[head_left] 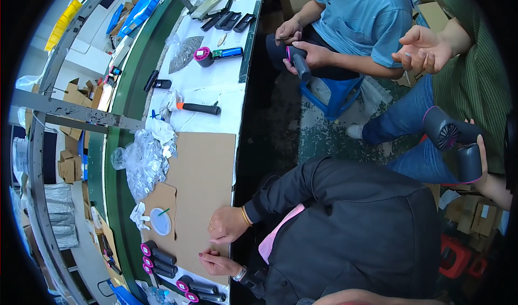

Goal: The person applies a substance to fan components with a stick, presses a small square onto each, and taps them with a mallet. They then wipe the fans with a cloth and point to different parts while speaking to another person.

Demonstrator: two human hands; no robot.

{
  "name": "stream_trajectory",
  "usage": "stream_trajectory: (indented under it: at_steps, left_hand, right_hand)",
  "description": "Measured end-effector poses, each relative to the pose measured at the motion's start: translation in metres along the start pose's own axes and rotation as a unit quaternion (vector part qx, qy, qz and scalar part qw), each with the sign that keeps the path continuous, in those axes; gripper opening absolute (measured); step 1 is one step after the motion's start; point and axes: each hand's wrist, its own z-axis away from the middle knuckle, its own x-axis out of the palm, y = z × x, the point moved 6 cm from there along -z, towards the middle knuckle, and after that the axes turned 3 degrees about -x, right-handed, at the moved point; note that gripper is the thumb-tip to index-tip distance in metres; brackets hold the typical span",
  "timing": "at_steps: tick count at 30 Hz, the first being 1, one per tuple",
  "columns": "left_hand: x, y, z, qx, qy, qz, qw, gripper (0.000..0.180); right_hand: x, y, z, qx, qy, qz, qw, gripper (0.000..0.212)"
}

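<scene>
At the right edge my left hand is closed around a dark grey hair dryer with a round vent and magenta trim. Against the same hand lies a second dark grey cylinder with a magenta rim; whether it is part of the same dryer I cannot tell. My right hand is held out above it, palm up, fingers loosely bent and apart. Opposite, a person in a light blue shirt holds another grey dryer and a thin tool. A person in a dark jacket has both hands over a cardboard sheet.
On the long white table lie an orange-and-black-handled hammer, a partly opened magenta-ended device, crumpled plastic bags and several grey units. A green conveyor runs alongside. A blue stool and red stool stand on the floor.
</scene>
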Motion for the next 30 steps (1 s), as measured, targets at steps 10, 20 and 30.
stream_trajectory:
  at_steps: [10,20,30]
  left_hand:
    - [-0.003,-0.002,0.0,0.001,0.006,-0.002,1.0,0.046]
    - [-0.005,-0.003,0.001,-0.004,0.0,-0.006,1.0,0.044]
    - [0.003,-0.013,0.002,0.007,0.01,0.01,1.0,0.03]
  right_hand:
    - [0.003,-0.001,0.0,0.001,-0.007,-0.007,1.0,0.03]
    - [-0.001,0.0,0.003,0.002,-0.001,0.006,1.0,0.03]
    - [-0.003,0.01,0.007,0.036,-0.029,-0.005,0.999,0.029]
